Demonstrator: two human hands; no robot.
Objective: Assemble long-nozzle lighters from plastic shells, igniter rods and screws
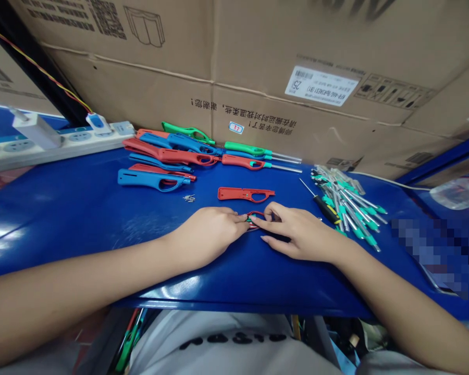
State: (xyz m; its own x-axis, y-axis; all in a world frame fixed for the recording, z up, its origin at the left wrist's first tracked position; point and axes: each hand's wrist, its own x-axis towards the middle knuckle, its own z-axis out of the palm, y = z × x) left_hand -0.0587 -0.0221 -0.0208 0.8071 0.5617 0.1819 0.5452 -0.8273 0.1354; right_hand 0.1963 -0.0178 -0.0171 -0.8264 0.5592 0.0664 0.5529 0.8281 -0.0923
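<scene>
A red lighter casing half (255, 214) with a green part inside it lies low over the blue table, mostly hidden by my fingers. My left hand (209, 234) is closed around its left end, fingertips pressing at the green part. At the other end, my right hand (299, 232) grips the casing with bent fingers, index finger reaching across to the left fingertips. Just beyond both hands lies another red casing half (244, 194), inner side up. Small metal screws (189, 198) sit in a little pile to the left of it.
Blue, red and green casing pieces (152, 179) are stacked at back left; assembled lighters (261, 162) lie beside them. On the right are a screwdriver (326, 209) and a heap of metal lighter tubes (355, 208). A power strip (58, 143) and cardboard box (172, 78) border the table.
</scene>
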